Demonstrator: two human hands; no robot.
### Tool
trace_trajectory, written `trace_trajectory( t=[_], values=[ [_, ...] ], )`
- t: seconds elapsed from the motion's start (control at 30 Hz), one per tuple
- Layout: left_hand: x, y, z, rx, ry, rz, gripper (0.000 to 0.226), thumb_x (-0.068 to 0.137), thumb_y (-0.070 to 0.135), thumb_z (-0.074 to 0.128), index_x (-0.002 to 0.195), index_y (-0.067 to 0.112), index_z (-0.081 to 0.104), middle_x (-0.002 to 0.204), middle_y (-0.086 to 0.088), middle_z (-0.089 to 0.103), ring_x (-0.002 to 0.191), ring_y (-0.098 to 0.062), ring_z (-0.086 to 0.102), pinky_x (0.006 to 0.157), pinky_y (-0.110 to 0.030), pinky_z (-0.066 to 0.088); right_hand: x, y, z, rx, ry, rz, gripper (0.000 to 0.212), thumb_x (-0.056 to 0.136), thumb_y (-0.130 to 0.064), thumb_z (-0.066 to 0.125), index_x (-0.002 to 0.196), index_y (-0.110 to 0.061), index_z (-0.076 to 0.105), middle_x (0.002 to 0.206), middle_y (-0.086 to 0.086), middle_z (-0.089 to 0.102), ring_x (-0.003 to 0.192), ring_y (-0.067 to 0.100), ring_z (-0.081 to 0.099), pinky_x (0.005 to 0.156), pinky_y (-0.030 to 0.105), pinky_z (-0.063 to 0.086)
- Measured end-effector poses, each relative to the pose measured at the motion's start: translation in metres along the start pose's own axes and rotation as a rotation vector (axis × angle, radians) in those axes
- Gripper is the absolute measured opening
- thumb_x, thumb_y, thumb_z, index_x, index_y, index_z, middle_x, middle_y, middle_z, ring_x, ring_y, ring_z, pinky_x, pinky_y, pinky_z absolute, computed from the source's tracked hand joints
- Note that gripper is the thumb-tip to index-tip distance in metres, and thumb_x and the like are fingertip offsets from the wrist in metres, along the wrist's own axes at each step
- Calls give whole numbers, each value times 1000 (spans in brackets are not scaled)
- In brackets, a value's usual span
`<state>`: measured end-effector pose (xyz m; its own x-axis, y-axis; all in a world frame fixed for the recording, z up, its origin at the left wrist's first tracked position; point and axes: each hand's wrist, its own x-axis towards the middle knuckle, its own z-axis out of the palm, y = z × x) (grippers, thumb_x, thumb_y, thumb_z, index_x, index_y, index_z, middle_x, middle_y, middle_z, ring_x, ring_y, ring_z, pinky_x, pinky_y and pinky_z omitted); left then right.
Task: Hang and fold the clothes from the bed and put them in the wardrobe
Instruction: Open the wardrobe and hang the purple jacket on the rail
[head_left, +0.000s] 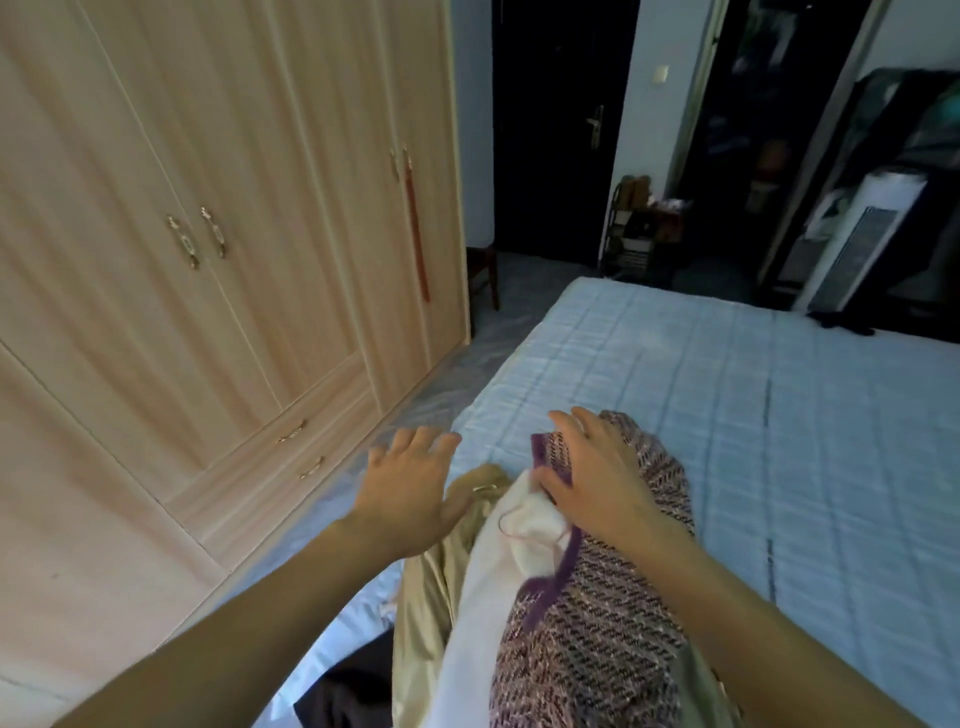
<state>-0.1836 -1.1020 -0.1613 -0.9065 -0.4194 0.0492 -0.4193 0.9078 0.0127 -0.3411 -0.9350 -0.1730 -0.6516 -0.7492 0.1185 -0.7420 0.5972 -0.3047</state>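
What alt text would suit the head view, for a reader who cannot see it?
A person's right hand rests on a purple tweed garment lying on a light blue bed, with the open left hand beside it. A closed wooden wardrobe stands to the left.

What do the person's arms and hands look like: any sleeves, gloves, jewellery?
The left hand and right hand are ungloved, and no rings, watch or bracelet are visible. The forearms are bare right to the frame edge, with no sleeves in view and no markings.
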Motion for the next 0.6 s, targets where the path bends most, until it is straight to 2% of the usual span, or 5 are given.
trace_trajectory(
  t=[0.2, 0.3, 0.47, 0.6],
  values=[
    [64, 2, 23, -76, -34, 139, 68, 93, 63, 44, 148, 26, 29, 153, 2, 30, 140, -24, 29, 109, -47, 31, 10, 25, 6, -60, 18, 183, 64, 89, -46, 58, 145, -26, 34, 152, 4, 34, 137, 27, 33, 110, 46, 32],
    [92, -2, 37, -128, -72, 223, 71, 92, 60, 46, 150, 25, 28, 158, 0, 25, 144, -24, 23, 111, -48, 30, 7, 28, 15, -46, 25, 257, 66, 87, -45, 60, 145, -31, 32, 153, 3, 33, 137, 29, 34, 110, 49, 33],
    [126, -19, 58, -177, -76, 366, 76, 84, 65, 39, 148, 24, 33, 155, -3, 31, 141, -26, 28, 110, -49, 33, 7, 11, 22, -104, 21, 410, 72, 90, -53, 55, 151, -29, 26, 158, 3, 27, 142, 29, 29, 112, 48, 34],
    [145, -27, 73, -233, -51, 479, 72, 90, 61, 49, 148, 22, 34, 152, -2, 36, 139, -26, 30, 107, -49, 36, 5, -8, 31, -142, 0, 541, 73, 90, -49, 57, 151, -27, 26, 157, 5, 28, 140, 30, 30, 110, 50, 35]
  ],
)
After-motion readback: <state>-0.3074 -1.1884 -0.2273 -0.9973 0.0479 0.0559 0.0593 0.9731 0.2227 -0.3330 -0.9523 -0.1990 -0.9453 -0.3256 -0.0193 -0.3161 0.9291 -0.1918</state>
